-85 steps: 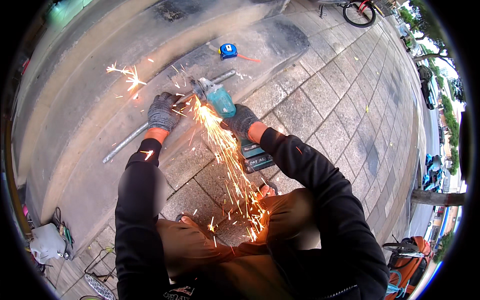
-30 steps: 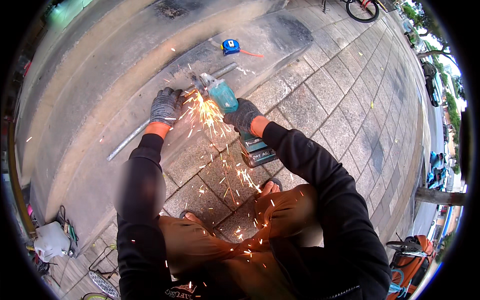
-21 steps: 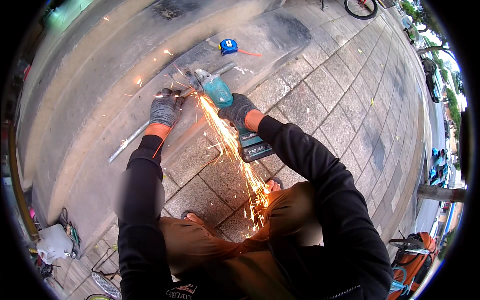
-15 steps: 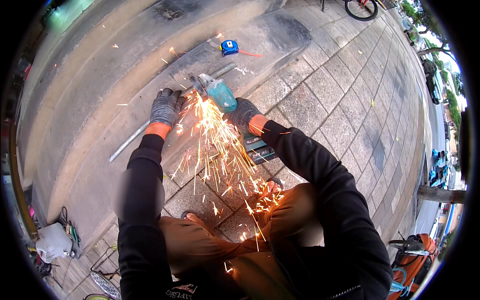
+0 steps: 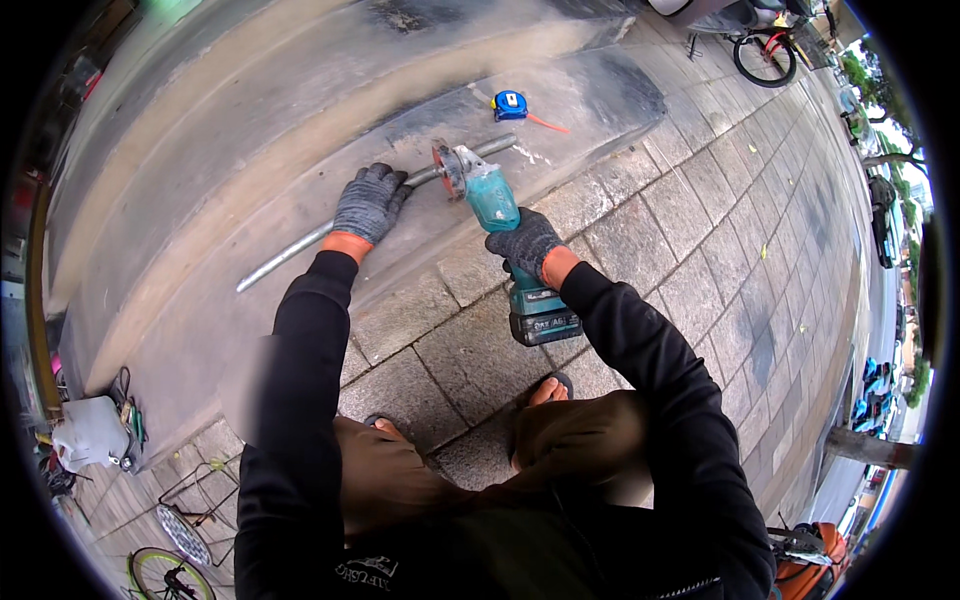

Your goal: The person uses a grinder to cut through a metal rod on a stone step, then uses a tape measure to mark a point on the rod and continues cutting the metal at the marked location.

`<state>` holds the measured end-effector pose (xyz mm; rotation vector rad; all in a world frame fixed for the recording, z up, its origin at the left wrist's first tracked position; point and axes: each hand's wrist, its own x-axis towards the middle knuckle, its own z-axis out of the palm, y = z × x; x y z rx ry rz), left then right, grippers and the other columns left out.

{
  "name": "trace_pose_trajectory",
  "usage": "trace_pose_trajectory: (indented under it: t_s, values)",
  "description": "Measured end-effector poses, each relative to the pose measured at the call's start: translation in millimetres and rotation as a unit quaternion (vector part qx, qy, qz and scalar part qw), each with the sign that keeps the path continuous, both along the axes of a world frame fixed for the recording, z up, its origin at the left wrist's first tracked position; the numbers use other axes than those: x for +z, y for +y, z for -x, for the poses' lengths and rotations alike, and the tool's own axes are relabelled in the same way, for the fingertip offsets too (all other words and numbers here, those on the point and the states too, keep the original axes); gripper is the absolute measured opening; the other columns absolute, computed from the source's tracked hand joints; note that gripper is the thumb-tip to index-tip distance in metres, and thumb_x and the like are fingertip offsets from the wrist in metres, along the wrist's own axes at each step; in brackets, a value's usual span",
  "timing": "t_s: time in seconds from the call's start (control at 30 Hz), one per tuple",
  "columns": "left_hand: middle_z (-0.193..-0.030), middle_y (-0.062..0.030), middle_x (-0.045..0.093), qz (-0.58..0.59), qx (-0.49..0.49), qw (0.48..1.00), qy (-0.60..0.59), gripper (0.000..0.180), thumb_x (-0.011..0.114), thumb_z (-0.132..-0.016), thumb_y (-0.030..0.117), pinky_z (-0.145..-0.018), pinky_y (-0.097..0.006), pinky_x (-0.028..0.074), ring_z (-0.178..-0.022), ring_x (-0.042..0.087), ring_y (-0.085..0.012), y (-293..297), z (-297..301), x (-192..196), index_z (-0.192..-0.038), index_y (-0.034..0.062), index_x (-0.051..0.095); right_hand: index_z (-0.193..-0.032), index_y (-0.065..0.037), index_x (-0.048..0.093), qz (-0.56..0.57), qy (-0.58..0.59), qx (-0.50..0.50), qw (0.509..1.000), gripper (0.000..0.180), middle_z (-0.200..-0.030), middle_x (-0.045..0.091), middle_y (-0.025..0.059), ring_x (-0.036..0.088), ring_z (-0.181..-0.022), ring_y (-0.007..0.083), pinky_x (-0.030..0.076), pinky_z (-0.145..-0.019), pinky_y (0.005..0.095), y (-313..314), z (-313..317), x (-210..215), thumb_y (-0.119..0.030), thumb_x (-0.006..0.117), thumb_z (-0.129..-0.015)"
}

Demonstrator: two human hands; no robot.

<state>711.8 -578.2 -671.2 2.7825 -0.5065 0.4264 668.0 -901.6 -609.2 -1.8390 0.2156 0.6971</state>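
Note:
A long grey metal pipe (image 5: 285, 258) lies slantwise on the concrete step. My left hand (image 5: 370, 205), in a grey knit glove with an orange cuff, grips the pipe near its middle and holds it against the step. In my right hand (image 5: 528, 243), gloved alike, is a teal cordless angle grinder (image 5: 492, 200), held by its body with the black battery toward me. Its cutting disc (image 5: 448, 170) with a guard is at the pipe, just right of my left fingers; no sparks fly. Whether the disc touches the pipe, I cannot tell.
A blue tape measure (image 5: 510, 105) with a red strap lies on the step beyond the grinder. Paving stones (image 5: 640, 225) stretch to the right. A white container (image 5: 90, 435) stands at lower left, near a bicycle (image 5: 170, 575). Another bicycle (image 5: 765, 58) is at top right.
The bright spray of sparks between the grinder and my knees has stopped. My view has shifted, so the hands, pipe and tape measure appear farther right. Both hands keep their holds.

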Motion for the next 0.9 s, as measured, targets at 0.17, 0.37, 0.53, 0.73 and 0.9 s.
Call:
trace_pose_trajectory:
  t_s: [0.17, 0.37, 0.53, 0.73, 0.9]
  values:
    - [-0.123, -0.0155, 0.071, -0.004, 0.010, 1.000, 0.015, 0.037, 0.067, -0.105, 0.041, -0.098, -0.052, 0.055, -0.116, 0.066, -0.0381, -1.4, 3.4, 3.5, -0.126, 0.0128, 0.077, -0.119, -0.001, 0.067, -0.003, -0.006, 0.005, 1.000, 0.041, -0.089, 0.072, 0.0109, 0.072, -0.065, 0.0240, 0.058, -0.058, 0.0414, -1.3, -6.9, -5.4, -0.019, 0.087, -0.088]
    - [-0.122, -0.0170, 0.072, 0.017, 0.021, 1.000, 0.013, 0.037, 0.073, -0.100, 0.040, -0.098, -0.053, 0.056, -0.113, 0.067, -0.0397, -1.5, 6.5, 6.1, -0.124, 0.0125, 0.078, -0.120, -0.002, 0.067, -0.009, 0.006, 0.009, 1.000, 0.041, -0.090, 0.072, 0.0106, 0.071, -0.065, 0.0237, 0.058, -0.058, 0.0413, 4.0, -14.5, -0.3, -0.019, 0.086, -0.088]
    - [-0.119, -0.0159, 0.073, 0.032, 0.037, 0.999, 0.021, 0.035, 0.075, -0.098, 0.040, -0.097, -0.051, 0.056, -0.111, 0.068, -0.0395, -8.9, 7.4, 8.7, -0.121, 0.0133, 0.080, -0.120, -0.002, 0.067, -0.011, 0.012, 0.013, 1.000, 0.040, -0.090, 0.072, 0.0114, 0.071, -0.064, 0.0230, 0.058, -0.059, 0.0413, 6.9, -16.3, -0.9, -0.019, 0.086, -0.089]
    - [-0.124, -0.0135, 0.072, 0.032, 0.050, 0.998, 0.028, 0.037, 0.074, -0.097, 0.043, -0.099, -0.052, 0.056, -0.114, 0.067, -0.0376, -7.0, 6.9, 5.0, -0.123, 0.0170, 0.080, -0.118, -0.001, 0.069, 0.010, 0.006, 0.013, 1.000, 0.041, -0.089, 0.073, 0.0123, 0.072, -0.064, 0.0233, 0.058, -0.058, 0.0411, 13.2, -18.4, -1.7, -0.021, 0.087, -0.087]
    - [-0.122, -0.0141, 0.073, 0.039, 0.041, 0.998, 0.016, 0.037, 0.075, -0.097, 0.042, -0.098, -0.052, 0.057, -0.112, 0.068, -0.0388, -9.1, 3.3, 1.9, -0.122, 0.0160, 0.080, -0.114, 0.002, 0.071, 0.039, -0.039, 0.027, 0.998, 0.043, -0.083, 0.075, 0.0141, 0.072, -0.063, 0.0237, 0.058, -0.059, 0.0422, 9.1, -23.2, -12.5, -0.024, 0.089, -0.084]
